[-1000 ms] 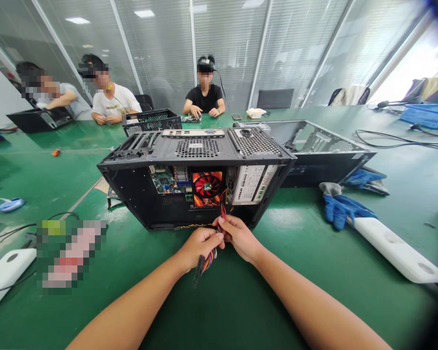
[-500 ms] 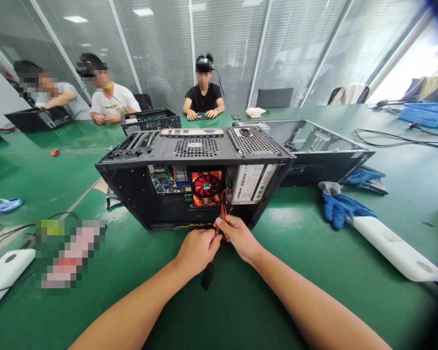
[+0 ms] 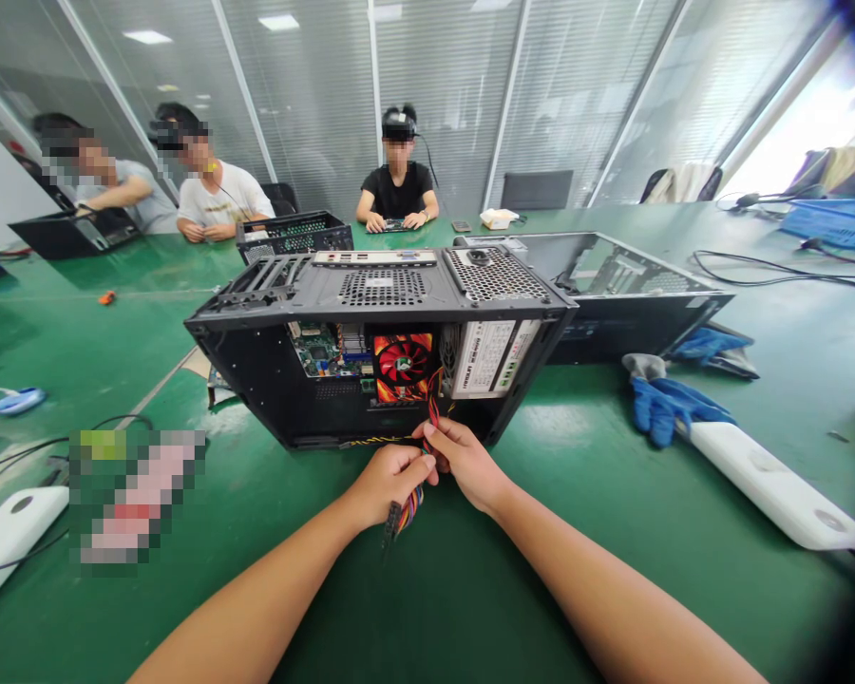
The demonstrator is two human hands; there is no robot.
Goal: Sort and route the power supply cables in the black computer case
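Observation:
A black computer case (image 3: 256, 389) lies on the green table in front of me, its side open toward me. Inside show a green motherboard (image 3: 318, 353), a red cooling fan (image 3: 403, 363) and a power supply (image 3: 497, 359) with a white label. A bundle of coloured power cables (image 3: 411, 508) runs out of the case into both hands. My left hand (image 3: 387, 483) is closed on the bundle, and a black connector (image 3: 391, 522) hangs below it. Pinching the cables just above, my right hand (image 3: 465, 463) touches the left fingers.
Behind the case at right stands another open case (image 3: 634, 323). Blue gloves (image 3: 674, 404) lie beside a white power strip (image 3: 769, 480). Another white power strip (image 3: 14, 532) and cables are at left. Several people sit across the table, one with hands (image 3: 399, 223) on a small board.
The lower end of the cable bundle has swung, and its coloured wires and black connector now show below my left hand. Both hands stay in nearly the same place.

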